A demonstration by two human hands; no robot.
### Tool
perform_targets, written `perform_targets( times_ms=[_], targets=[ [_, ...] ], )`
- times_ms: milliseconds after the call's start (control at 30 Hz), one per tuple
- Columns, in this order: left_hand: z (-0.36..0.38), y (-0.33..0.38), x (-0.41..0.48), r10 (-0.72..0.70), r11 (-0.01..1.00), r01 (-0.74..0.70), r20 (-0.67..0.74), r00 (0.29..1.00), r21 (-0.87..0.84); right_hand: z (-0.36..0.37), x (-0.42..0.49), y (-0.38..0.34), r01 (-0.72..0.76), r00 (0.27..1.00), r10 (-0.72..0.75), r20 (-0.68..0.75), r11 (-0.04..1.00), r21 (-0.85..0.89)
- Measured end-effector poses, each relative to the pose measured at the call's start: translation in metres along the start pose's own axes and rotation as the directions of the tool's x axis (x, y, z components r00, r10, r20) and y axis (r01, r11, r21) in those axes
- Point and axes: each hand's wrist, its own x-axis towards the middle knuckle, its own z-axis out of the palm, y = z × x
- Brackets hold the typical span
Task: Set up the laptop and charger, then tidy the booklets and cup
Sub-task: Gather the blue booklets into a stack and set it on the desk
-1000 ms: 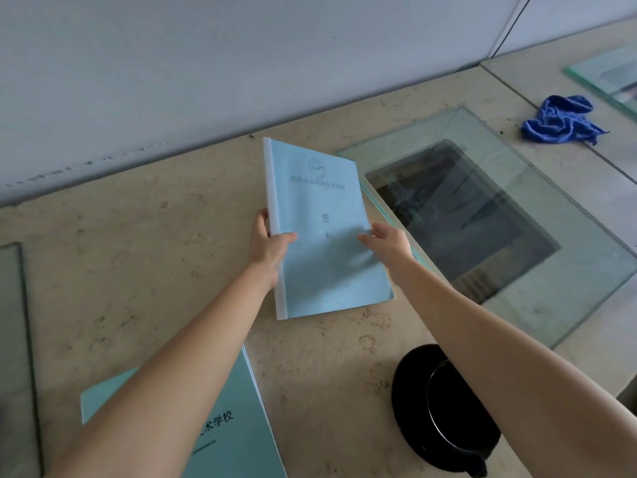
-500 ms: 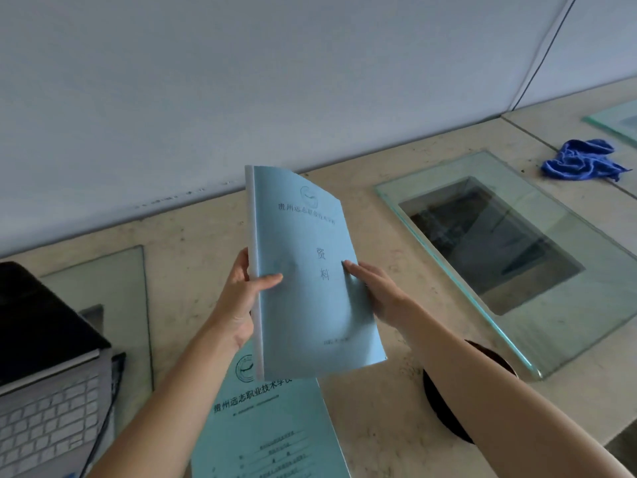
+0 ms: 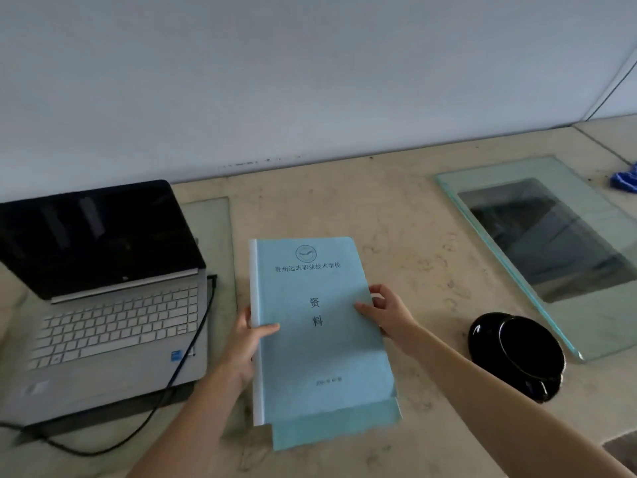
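Note:
A light blue booklet (image 3: 317, 350) with a white spine lies flat over a second, greener booklet (image 3: 331, 429) whose lower edge sticks out beneath it. My left hand (image 3: 246, 343) grips its left spine edge, thumb on the cover. My right hand (image 3: 386, 312) holds its right edge. An open silver laptop (image 3: 113, 326) with a dark screen stands to the left, and a black charger cable (image 3: 193, 346) runs from its right side down across the table. A black cup on a black saucer (image 3: 517, 353) sits to the right of the booklets.
A glass pane (image 3: 586, 332) with a dark panel under it lies at the right. Another glass pane (image 3: 213, 215) lies behind the laptop. A blue cloth (image 3: 625, 181) sits at the far right edge. A pale wall runs along the table's back.
Both hands carried the blue booklet from the right, lifted it, then brought it down flat over the second booklet beside the laptop. The view swung left.

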Motion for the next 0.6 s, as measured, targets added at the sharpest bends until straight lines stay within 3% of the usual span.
perform_targets(
  times_ms=[167,267,433,600],
  targets=[
    [-0.016,-0.032,-0.004,-0.088,0.993,0.087,-0.003,0.996,-0.085,0.009,-0.014,0.022,-0.019,0.999,0.016,-0.037,0.995,-0.093],
    [-0.023,-0.047,-0.002,-0.113,0.993,0.112,-0.038,0.993,-0.047,0.010,-0.021,0.032,-0.046,0.997,0.038,-0.066,0.991,-0.124],
    [-0.032,-0.063,0.002,-0.031,0.981,0.048,-0.092,0.995,0.187,0.008,-0.024,0.049,-0.053,0.992,0.030,-0.120,0.979,-0.199],
    [-0.033,-0.060,0.003,0.122,0.876,-0.054,-0.111,0.986,0.480,0.011,-0.023,0.049,-0.010,0.975,-0.070,-0.210,0.934,-0.358]
  ],
)
